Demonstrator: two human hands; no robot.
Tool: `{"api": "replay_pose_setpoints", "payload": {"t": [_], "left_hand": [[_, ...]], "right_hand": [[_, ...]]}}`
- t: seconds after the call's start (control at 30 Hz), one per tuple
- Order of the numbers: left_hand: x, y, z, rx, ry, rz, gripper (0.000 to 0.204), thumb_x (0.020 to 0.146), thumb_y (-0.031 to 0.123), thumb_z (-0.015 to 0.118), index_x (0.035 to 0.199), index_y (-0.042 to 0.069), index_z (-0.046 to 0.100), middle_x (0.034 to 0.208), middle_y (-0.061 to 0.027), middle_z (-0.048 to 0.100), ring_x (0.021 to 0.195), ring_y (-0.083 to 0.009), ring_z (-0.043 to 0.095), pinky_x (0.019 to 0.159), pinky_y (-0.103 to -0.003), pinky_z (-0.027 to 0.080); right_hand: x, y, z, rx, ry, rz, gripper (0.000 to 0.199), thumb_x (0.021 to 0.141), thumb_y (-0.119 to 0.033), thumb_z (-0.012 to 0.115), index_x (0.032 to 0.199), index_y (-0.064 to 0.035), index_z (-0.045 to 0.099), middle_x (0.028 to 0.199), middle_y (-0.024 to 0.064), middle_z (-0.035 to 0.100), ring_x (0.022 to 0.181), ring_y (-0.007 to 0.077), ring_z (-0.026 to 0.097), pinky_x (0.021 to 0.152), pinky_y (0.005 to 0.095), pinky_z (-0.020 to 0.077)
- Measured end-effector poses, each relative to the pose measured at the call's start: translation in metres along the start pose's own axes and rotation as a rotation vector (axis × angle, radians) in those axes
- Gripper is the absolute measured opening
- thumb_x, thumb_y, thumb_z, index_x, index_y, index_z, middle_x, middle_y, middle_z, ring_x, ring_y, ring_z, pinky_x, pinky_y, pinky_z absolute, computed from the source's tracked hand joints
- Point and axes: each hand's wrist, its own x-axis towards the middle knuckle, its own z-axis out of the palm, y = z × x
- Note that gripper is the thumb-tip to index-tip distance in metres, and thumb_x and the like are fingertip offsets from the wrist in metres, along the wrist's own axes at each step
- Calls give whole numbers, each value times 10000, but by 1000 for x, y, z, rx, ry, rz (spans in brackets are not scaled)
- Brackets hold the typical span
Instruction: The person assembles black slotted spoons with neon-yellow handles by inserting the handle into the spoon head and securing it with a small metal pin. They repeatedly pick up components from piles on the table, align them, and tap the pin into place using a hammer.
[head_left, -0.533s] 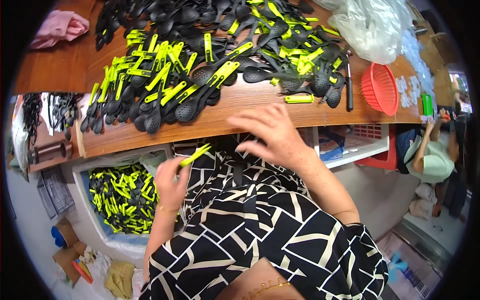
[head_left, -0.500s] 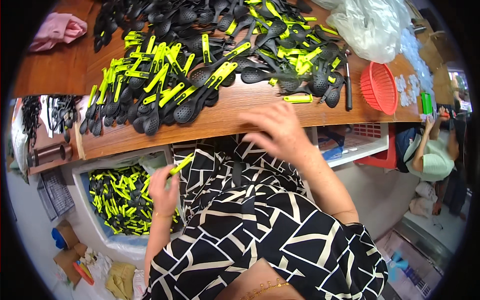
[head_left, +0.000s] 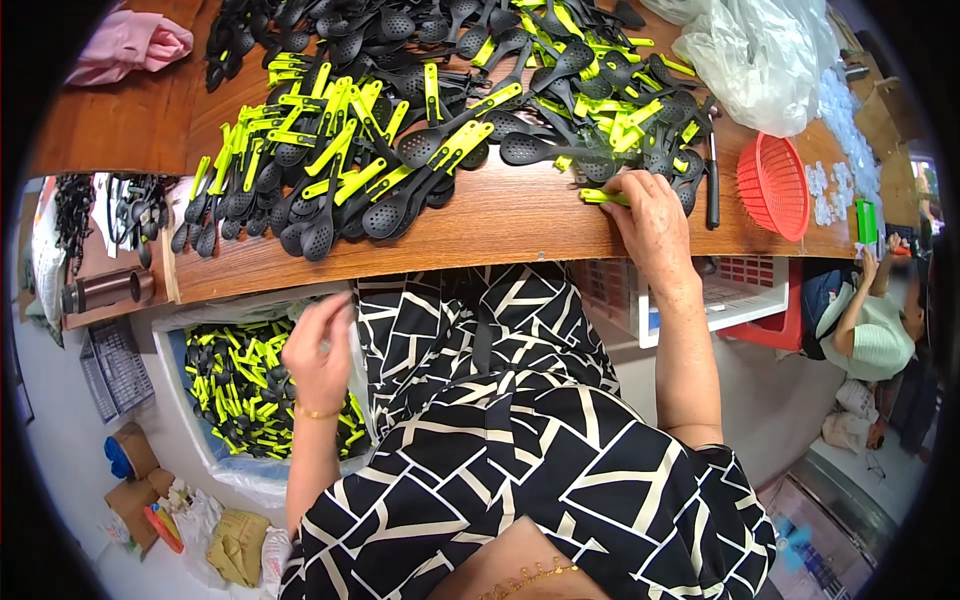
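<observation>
My right hand (head_left: pixel 655 222) is at the table's front edge, its fingers closed on a lime-green handle piece (head_left: pixel 598 197) lying on the wood. My left hand (head_left: pixel 320 350), slightly blurred, hangs over the near side of a lined bin, fingers apart and nothing visible in them. The bin is packed with small lime-green and black handle pieces (head_left: pixel 235 385). Beyond my hands spreads a big heap of black slotted spoons (head_left: pixel 385 215), many with lime-green handles (head_left: pixel 330 150) fitted.
A red plastic basket (head_left: pixel 772 188) stands right of the heap beside a black-handled tool (head_left: pixel 712 180). Clear plastic bags (head_left: pixel 760 70) lie at the far right, a pink cloth (head_left: pixel 130 45) at the far left. Another person (head_left: pixel 868 335) sits at the right.
My right hand has moved right and onto the loose green handle piece. The green handle in my left hand is no longer seen there; that hand has opened above the bin.
</observation>
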Motion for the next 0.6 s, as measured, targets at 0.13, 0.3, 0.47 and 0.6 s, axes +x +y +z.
{"api": "replay_pose_setpoints", "payload": {"t": [0.13, 0.3, 0.47, 0.6], "left_hand": [[83, 63, 59, 80, -19, 385, 176, 915, 54, 749, 1089, 32, 760, 958, -110, 745, 879, -292, 681, 841, -374, 522], [125, 61, 107, 369, 4, 399, 257, 914, 203, 764, 1142, 92, 723, 1092, -70, 701, 1021, -290, 641, 876, -420, 459], [132, 56, 108, 309, 26, 390, 245, 930, 211, 750, 1147, 101, 725, 1101, -73, 699, 1026, -298, 646, 874, -420, 458], [133, 45, 104, 400, -16, 393, 274, 900, 245, 779, 1141, 122, 735, 1060, -51, 678, 999, -278, 634, 858, -420, 449]], "right_hand": [[8, -4, -5, -24, -54, -13, 170, 855, -144, 770, 1009, -129, 697, 994, 42, 697, 989, 274, 644, 863, 434, 491], [2, -6, -3, 126, 99, -24, 195, 854, -135, 780, 1040, -120, 724, 1024, 44, 697, 1014, 279, 645, 871, 431, 479], [19, 7, -6, 50, 259, -60, 187, 875, -66, 737, 1052, -125, 742, 1039, 44, 701, 1024, 283, 643, 869, 430, 473], [44, 35, -4, -150, 258, 17, 212, 883, -79, 714, 1079, -149, 756, 1086, 25, 722, 1065, 264, 641, 902, 433, 453]]}}
